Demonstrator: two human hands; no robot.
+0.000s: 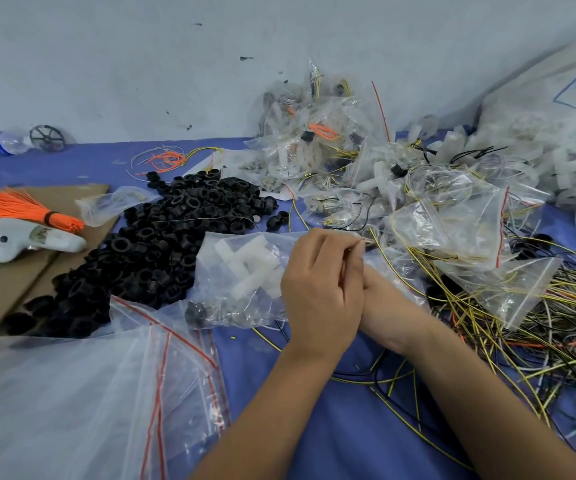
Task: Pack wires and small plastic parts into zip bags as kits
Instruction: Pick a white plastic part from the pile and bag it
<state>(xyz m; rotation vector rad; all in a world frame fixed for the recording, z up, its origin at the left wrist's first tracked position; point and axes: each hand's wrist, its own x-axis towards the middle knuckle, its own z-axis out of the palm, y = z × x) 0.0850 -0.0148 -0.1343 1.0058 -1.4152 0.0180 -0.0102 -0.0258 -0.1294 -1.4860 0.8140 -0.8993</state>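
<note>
A big heap of filled bags [317, 133] sits at the back of the blue tabletop [331, 427]. Many wires [521, 341] and black rings [175, 230] still wait. The left hand [321, 289] pinches one bag [241, 271]; the right hand [383, 299] is hidden behind.
</note>
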